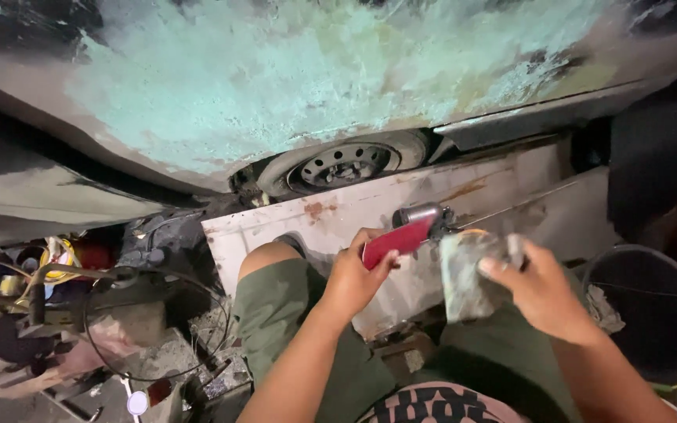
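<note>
We hold a red power tool and a dusty rag beside a patched car.

Our left hand [354,274] grips the red tool [405,231] by its handle, above our green-clad knee [276,290]. Our right hand [546,294] is closed on the grey rag [472,274], just right of the tool's head. Far behind them lie a rusty white panel [338,211] and the car's wheel [346,164]; a dark bucket [656,313] stands at right.

Car body [276,86] overhead; bucket [652,313] right, clutter [48,313] left

Bare forearms, olive-green shorts [276,313], a black-and-pale patterned shirt hem [440,403].
</note>
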